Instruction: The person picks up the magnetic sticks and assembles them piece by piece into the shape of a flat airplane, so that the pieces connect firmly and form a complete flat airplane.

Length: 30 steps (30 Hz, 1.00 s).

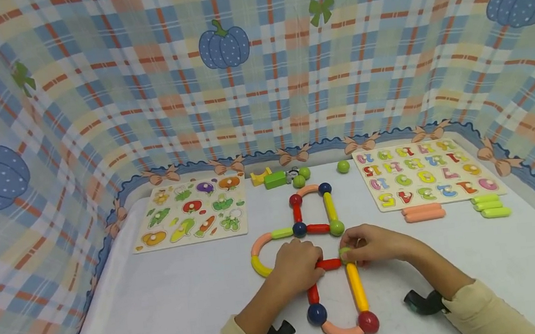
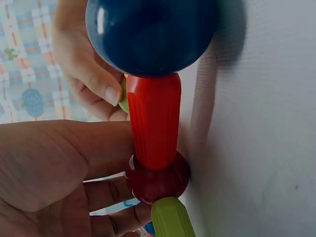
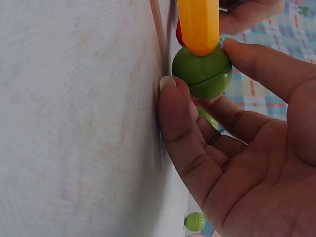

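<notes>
Magnetic rods and balls lie joined on the white table. My left hand holds a dark red ball, which it covers in the head view. From that ball a red rod runs to a blue ball; another red rod points toward my right hand. The right hand pinches a green ball between thumb and fingers. This green ball meets the end of a yellow rod, whose other end joins a red ball. A curved pink rod links the red and blue balls.
A vegetable puzzle board lies at the back left, a number puzzle board at the back right. Beside the latter are pink rods and light green rods. Green blocks and loose green balls sit along the back.
</notes>
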Each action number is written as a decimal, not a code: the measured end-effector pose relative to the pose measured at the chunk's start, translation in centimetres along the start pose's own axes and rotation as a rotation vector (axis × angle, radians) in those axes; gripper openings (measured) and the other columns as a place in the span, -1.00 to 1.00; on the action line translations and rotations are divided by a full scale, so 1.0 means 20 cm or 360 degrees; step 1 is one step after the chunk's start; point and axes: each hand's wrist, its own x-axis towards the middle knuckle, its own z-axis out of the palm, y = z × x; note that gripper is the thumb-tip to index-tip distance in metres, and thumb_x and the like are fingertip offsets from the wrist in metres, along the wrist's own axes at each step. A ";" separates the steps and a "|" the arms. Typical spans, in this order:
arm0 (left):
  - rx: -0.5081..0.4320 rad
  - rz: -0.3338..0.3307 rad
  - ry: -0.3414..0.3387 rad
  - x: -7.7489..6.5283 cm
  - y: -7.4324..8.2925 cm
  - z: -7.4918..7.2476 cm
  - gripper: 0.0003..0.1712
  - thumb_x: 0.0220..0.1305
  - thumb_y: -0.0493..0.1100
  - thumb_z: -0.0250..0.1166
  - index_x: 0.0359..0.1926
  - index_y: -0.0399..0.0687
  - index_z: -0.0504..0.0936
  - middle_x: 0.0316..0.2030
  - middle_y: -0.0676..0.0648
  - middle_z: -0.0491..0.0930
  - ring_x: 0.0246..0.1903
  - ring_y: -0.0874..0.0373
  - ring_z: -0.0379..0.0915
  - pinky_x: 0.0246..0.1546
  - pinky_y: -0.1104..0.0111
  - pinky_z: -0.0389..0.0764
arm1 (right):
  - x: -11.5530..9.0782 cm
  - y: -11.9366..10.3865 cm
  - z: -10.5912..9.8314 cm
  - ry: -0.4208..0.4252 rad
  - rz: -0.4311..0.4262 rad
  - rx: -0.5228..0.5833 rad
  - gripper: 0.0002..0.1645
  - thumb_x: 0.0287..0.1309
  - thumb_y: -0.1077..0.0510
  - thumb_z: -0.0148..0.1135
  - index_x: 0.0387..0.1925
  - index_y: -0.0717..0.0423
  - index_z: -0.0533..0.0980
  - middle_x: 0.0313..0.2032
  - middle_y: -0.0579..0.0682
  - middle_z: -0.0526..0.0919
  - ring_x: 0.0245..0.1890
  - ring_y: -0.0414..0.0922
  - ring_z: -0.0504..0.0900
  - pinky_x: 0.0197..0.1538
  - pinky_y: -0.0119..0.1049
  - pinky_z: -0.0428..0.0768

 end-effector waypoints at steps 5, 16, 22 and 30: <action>-0.0037 -0.0013 0.0009 -0.02 0.00 0.00 -0.72 -0.01 0.08 0.37 -0.29 0.07 0.65 -0.61 0.13 0.38 -0.51 0.19 0.25 -0.55 0.43 0.30 | 0.00 0.00 0.02 -0.0039 -0.0027 0.0010 -0.73 0.04 -0.01 0.26 -0.28 0.06 0.52 -0.49 0.02 0.56 -0.52 -0.03 0.51 -0.39 -0.23 0.54; -0.0310 -0.0021 0.0099 0.00 -0.07 -0.04 -0.66 0.03 0.16 0.30 -0.22 0.11 0.66 -0.54 0.19 0.47 -0.49 0.28 0.30 -0.56 0.51 0.35 | 0.00 0.01 -0.04 0.0085 -0.0049 -0.0025 -0.78 0.14 0.01 0.16 -0.30 0.08 0.53 -0.50 0.08 0.55 -0.59 0.00 0.50 -0.48 -0.21 0.53; -0.0433 -0.0124 0.0136 0.02 -0.19 -0.12 -0.67 0.06 0.10 0.30 -0.18 0.08 0.66 -0.37 0.12 0.55 -0.37 0.22 0.33 -0.40 0.42 0.42 | 0.02 0.05 -0.18 0.0344 -0.0023 -0.0122 -0.73 0.13 0.00 0.18 -0.29 0.14 0.53 -0.50 0.10 0.53 -0.61 -0.03 0.48 -0.52 -0.20 0.52; -0.0300 -0.0021 0.0099 0.18 -0.23 -0.16 -0.68 0.07 0.03 0.31 -0.13 0.09 0.63 -0.39 0.14 0.52 -0.40 0.24 0.34 -0.37 0.42 0.42 | 0.00 0.07 -0.40 0.0779 0.0279 -0.0846 -0.90 0.07 0.24 0.15 -0.35 0.19 0.52 -0.44 0.03 0.50 -0.54 -0.08 0.42 -0.53 -0.26 0.39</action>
